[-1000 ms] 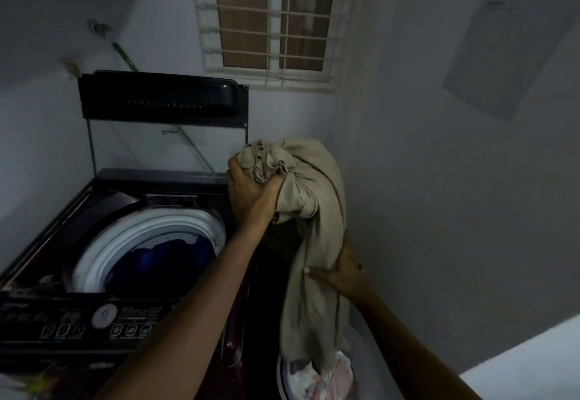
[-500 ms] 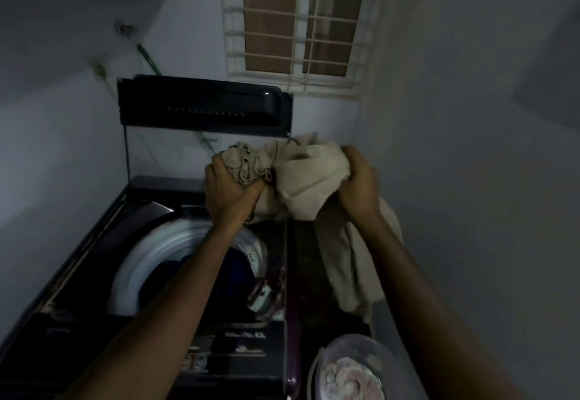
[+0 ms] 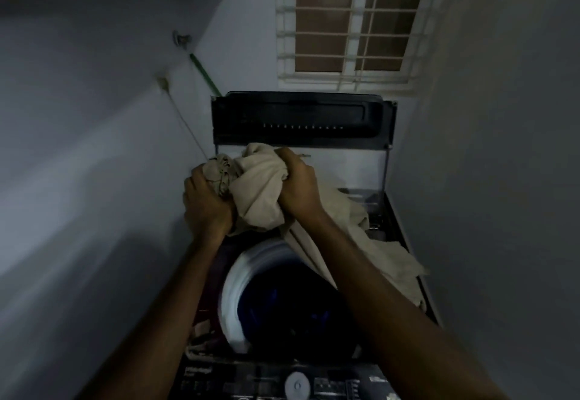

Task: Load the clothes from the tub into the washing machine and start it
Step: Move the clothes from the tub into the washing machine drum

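Note:
A beige cloth (image 3: 260, 189) is bunched between both hands above the top-loading washing machine (image 3: 395, 221). My left hand (image 3: 207, 202) grips its left end and my right hand (image 3: 298, 186) grips its middle. The rest of the cloth trails down to the right over the machine's top. Below my arms lies the round white-rimmed drum opening (image 3: 232, 293), with dark blue clothes (image 3: 282, 305) inside. The black lid (image 3: 298, 120) stands upright at the back. The control panel (image 3: 298, 384) with a round knob runs along the near edge. The tub is out of view.
Pale walls close in on the left and right of the machine. A barred window (image 3: 348, 20) sits above the lid. A green hose (image 3: 204, 73) runs down the back wall to the left of the lid.
The view has swung left, centring the machine; the tub has dropped out of sight. Both hands carried the beige cloth leftward over the drum. My right hand rose from the hanging part one second ago.

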